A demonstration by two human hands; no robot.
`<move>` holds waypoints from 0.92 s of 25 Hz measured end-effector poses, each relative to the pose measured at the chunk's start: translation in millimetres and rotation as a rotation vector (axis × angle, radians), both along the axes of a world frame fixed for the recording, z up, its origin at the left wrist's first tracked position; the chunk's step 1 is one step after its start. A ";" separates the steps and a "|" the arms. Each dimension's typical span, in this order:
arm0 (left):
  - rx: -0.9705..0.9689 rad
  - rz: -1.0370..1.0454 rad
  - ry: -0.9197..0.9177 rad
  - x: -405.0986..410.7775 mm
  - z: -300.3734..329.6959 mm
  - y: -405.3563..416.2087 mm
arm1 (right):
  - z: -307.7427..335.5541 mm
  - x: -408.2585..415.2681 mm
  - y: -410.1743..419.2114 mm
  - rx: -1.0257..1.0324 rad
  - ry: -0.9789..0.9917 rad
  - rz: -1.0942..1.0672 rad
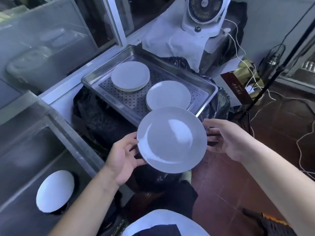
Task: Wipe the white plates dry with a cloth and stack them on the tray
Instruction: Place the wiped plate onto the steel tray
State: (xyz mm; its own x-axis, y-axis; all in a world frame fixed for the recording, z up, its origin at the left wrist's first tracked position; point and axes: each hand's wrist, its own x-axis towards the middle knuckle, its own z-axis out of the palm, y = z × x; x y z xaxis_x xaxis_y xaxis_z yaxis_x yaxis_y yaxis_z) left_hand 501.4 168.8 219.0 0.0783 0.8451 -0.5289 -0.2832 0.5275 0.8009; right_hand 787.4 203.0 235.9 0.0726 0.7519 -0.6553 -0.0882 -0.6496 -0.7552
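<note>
Plate (172, 139) | hands (123, 155) at opposite rims | overlapping tray (109, 74) edge

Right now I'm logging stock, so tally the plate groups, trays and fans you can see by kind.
Plate held in the hands: 1
Plate piles on the tray: 2, the far stack and the near one
Plate at lower left: 1
Metal tray: 1
Fan: 1
Total: 6

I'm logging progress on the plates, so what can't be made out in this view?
- Near stack: its count, hidden by the top plate and the held plate.
- Right hand: whether its fingers touch the held plate.
- Cloth: none plainly seen.
- Bottom plate: cut by the frame edge.
</note>
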 end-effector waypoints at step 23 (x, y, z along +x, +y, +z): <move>-0.276 0.295 0.417 91.8 -53.1 198.6 | -95.8 -12.3 300.6 0.057 -0.314 0.408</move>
State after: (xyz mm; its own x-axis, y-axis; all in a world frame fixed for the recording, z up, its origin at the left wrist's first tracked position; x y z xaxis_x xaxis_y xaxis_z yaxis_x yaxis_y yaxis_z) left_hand 593.2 367.3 165.9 -0.4024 0.6261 -0.6679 -0.1397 0.6790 0.7207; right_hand 775.2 503.7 140.2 -0.0476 0.7940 -0.6060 0.4009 -0.5405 -0.7397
